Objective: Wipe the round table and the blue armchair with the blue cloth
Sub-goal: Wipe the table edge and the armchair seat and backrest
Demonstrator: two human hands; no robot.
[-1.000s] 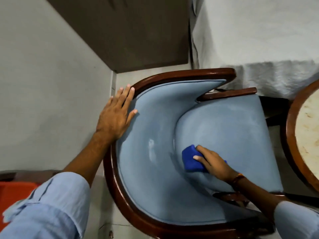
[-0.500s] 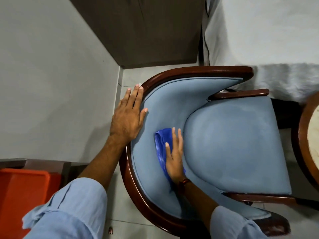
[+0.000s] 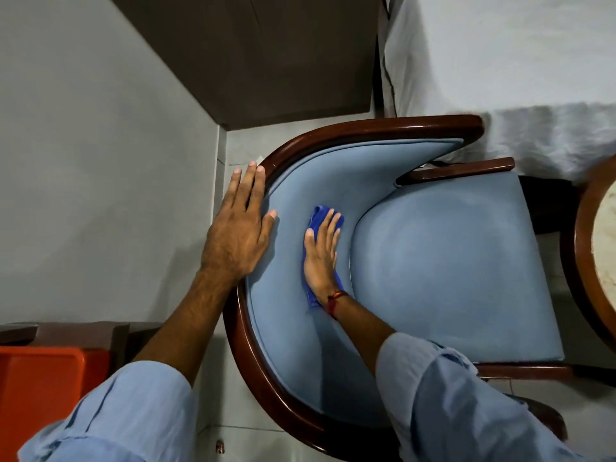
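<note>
The blue armchair (image 3: pixel 443 261) with a dark wooden frame fills the middle of the head view, seen from above. My right hand (image 3: pixel 320 258) lies flat on the blue cloth (image 3: pixel 319 216), pressing it against the curved inner backrest. The cloth shows past my fingertips and beside my wrist. My left hand (image 3: pixel 238 228) rests flat and open on the top rail of the backrest, fingers spread, holding nothing. A sliver of the round table (image 3: pixel 581 261), wooden rim with a pale top, shows at the right edge.
A grey wall (image 3: pixel 93 178) stands close on the left of the chair. A dark panel (image 3: pixel 266 55) is at the top, a white sheeted bed (image 3: pixel 500 61) at the upper right, and an orange plastic item (image 3: pixel 43 388) at the lower left.
My right hand carried the cloth from the seat's back edge up onto the inner backrest and has slid it further along the curve. My left hand stayed on the rail.
</note>
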